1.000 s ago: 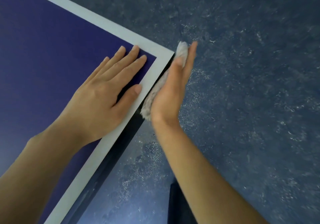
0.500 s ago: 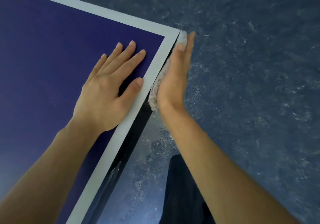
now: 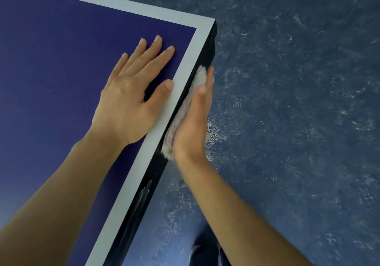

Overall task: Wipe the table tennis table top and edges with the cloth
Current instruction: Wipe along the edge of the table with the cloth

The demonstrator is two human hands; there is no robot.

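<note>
The table tennis table (image 3: 61, 64) has a dark blue top with a white border line (image 3: 181, 76) and a black side edge (image 3: 207, 47); its corner is at the upper middle. My left hand (image 3: 133, 92) lies flat on the top, fingers straight, just inside the white line. My right hand (image 3: 195, 119) presses a fluffy pale cloth (image 3: 185, 109) flat against the black side edge, fingers straight along it. The cloth sits a short way below the corner and is mostly hidden behind the palm.
Mottled blue-grey floor (image 3: 298, 121) fills the right side. A dark trouser leg (image 3: 205, 251) shows at the bottom beside the table edge. A pale smear (image 3: 141, 200) marks the black edge lower down.
My right hand and the cloth have slid back along the side edge, away from the corner toward me. The left hand stays flat on the top. The view has shifted, showing more of the corner.
</note>
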